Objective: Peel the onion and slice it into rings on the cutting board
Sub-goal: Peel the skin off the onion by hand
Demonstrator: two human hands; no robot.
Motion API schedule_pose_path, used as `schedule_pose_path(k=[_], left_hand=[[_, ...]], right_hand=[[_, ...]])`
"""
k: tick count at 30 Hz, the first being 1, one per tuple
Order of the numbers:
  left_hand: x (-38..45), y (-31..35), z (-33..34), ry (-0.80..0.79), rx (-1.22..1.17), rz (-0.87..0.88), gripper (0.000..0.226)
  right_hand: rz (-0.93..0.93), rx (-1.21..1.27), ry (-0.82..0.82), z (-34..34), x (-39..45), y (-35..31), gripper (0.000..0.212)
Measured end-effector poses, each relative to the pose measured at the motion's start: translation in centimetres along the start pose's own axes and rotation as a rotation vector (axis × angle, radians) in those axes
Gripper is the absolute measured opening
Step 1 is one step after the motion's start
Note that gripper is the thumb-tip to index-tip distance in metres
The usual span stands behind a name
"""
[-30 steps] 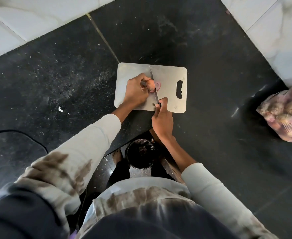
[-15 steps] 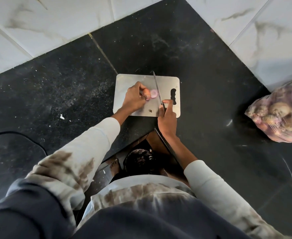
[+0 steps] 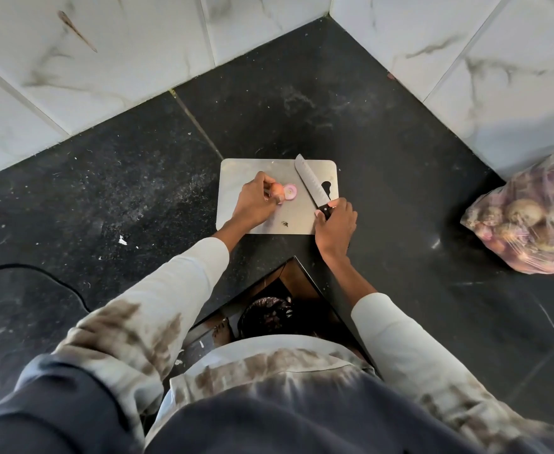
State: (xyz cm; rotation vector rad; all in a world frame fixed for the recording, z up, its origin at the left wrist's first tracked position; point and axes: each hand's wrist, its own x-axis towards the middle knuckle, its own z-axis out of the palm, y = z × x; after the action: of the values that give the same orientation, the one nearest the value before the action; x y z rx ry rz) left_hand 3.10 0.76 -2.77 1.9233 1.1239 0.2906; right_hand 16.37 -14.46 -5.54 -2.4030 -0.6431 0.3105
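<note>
A grey cutting board (image 3: 256, 168) lies on the black counter. My left hand (image 3: 254, 204) grips a small onion (image 3: 278, 189) on the board, its pink cut face (image 3: 290, 192) turned to the right. My right hand (image 3: 334, 226) is closed on the black handle of a knife (image 3: 311, 183). The blade lies flat and slanted over the right part of the board, to the right of the onion and apart from it. A small dark scrap (image 3: 284, 223) lies near the board's front edge.
A clear plastic bag of onions (image 3: 527, 221) sits on the counter at the right. White marbled wall tiles (image 3: 138, 44) enclose the counter corner behind the board. A dark bin (image 3: 265, 317) stands below the counter's front notch. White flecks (image 3: 122, 240) dot the left counter.
The knife has moved right, away from the onion's cut face, and its blade has tipped over to lie flat. My left hand keeps holding the onion. The camera has tilted up.
</note>
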Motion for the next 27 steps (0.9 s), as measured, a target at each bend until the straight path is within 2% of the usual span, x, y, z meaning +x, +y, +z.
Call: schedule_pose_path(k=[6,8,10,12,15,18,21,27], left_hand=[[0.0,-0.4,0.0,0.013,-0.074,-0.045,0.045],[-0.1,-0.4,0.0,0.034,-0.129,-0.086,0.046],[-0.2,-0.5,0.2,0.045,-0.258,-0.170,0.044],[-0.1,-0.6,0.4,0.028,-0.510,-0.296,0.039],[0.0,-0.8,0.6,0.018,-0.807,-0.424,0.023],[-0.4,-1.0,0.1,-0.025,-0.906,-0.480,0.034],[-0.8,-1.3,-0.5,-0.053,-0.984,-0.488,0.037],[-0.8,-1.5,-1.4,-0.056,-0.880,-0.436,0.037]], right_hand=[[0.046,-0.068,0.021,0.3,-0.1,-0.5,0.044],[-0.012,-0.096,0.066,0.2,-0.3,-1.2,0.045],[-0.142,-0.034,0.026,0.6,-0.4,-2.1,0.036],[-0.188,0.104,-0.097,1.3,-0.5,-3.5,0.029],[0.047,0.362,-0.265,2.4,-0.1,-5.5,0.028],[0.323,0.727,-0.504,3.1,0.3,-6.4,0.038],[0.328,0.898,-0.594,3.2,0.5,-6.6,0.044],[0.261,0.853,-0.548,4.7,0.5,-6.7,0.049]])
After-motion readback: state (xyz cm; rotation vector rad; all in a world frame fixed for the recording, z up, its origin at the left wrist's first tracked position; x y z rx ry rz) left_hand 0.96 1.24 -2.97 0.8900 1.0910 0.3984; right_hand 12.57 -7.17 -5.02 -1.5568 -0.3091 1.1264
